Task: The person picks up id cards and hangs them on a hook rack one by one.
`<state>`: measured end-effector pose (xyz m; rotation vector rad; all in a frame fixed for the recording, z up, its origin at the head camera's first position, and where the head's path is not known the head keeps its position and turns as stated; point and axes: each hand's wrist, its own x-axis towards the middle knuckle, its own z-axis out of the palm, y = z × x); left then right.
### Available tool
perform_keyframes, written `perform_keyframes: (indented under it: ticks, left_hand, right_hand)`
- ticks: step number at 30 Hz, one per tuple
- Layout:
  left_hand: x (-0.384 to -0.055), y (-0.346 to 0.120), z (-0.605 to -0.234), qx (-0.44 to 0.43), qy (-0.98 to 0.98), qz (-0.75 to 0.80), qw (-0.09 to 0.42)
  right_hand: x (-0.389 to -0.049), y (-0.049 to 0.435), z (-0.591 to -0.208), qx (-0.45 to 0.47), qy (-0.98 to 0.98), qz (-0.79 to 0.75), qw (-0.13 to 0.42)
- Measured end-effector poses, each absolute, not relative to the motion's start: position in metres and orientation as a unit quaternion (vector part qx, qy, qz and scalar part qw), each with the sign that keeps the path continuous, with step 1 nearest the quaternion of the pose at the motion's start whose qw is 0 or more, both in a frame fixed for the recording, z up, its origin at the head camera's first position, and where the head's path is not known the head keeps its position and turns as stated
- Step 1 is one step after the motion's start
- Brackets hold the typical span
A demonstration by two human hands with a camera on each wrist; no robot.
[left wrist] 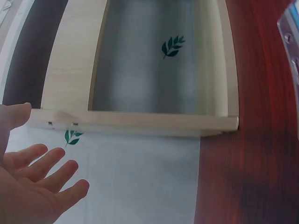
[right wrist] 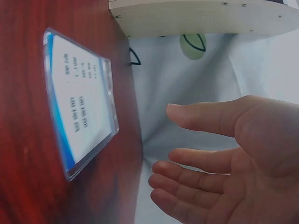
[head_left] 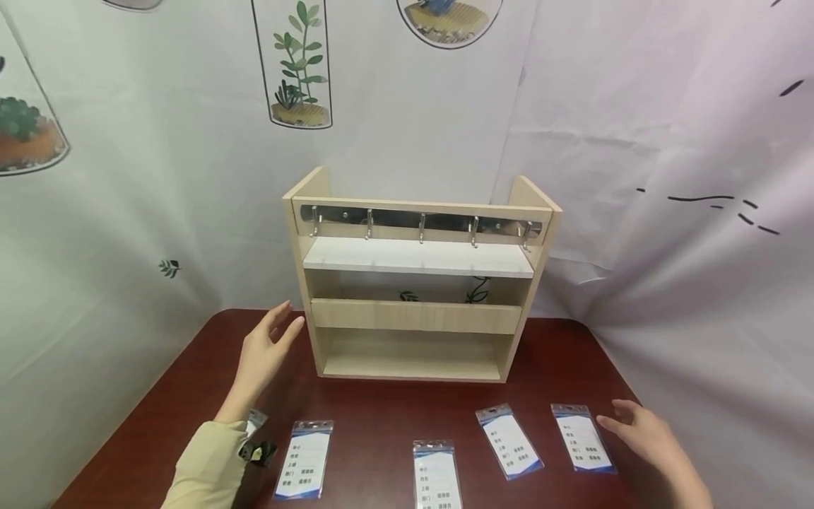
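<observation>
My left hand (head_left: 259, 357) is held up beside the left side of a pale wooden shelf (head_left: 416, 318), thumb and fingers apart and nothing between them. In the left wrist view the same hand (left wrist: 44, 179) shows spread fingers close to the shelf's side panel (left wrist: 154, 120). To the right, my right hand (head_left: 650, 437) hovers by a badge card in a clear holder (head_left: 581, 440), its fingers loosely bent and holding nothing. The right wrist view shows that badge (right wrist: 84, 100) lying on the table, apart from the hand (right wrist: 219, 158).
More badges lie in front of the shelf: a tilted one (head_left: 510, 444), a middle one (head_left: 437, 477), a left one (head_left: 304, 459), and one mostly hidden behind my left sleeve (head_left: 206, 466). Metal hooks (head_left: 422, 227) line the shelf's top. A dark red table (head_left: 375, 424) meets printed cloth walls (head_left: 413, 127).
</observation>
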<state>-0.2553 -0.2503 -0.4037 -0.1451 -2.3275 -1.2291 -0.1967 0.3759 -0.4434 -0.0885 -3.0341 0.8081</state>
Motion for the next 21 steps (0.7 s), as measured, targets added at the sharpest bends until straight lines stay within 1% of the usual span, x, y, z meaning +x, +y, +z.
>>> perform_keyframes:
  ticks: [7, 15, 21]
  left_hand:
    - [-0.269, -0.238, -0.402, -0.041, -0.844, -0.479, 0.239]
    - [-0.274, -0.228, -0.402, -0.030, -0.826, -0.496, 0.267]
    - [-0.275, -0.224, -0.401, -0.027, -0.829, -0.487, 0.272]
  right_hand:
    - [-0.197, 0.382, -0.456, -0.045, -0.964, 0.260, -0.018]
    - [-0.196, 0.388, -0.467, -0.042, -0.966, 0.251, -0.037]
    - [-0.201, 0.391, -0.469, -0.046, -0.963, 0.260, -0.044]
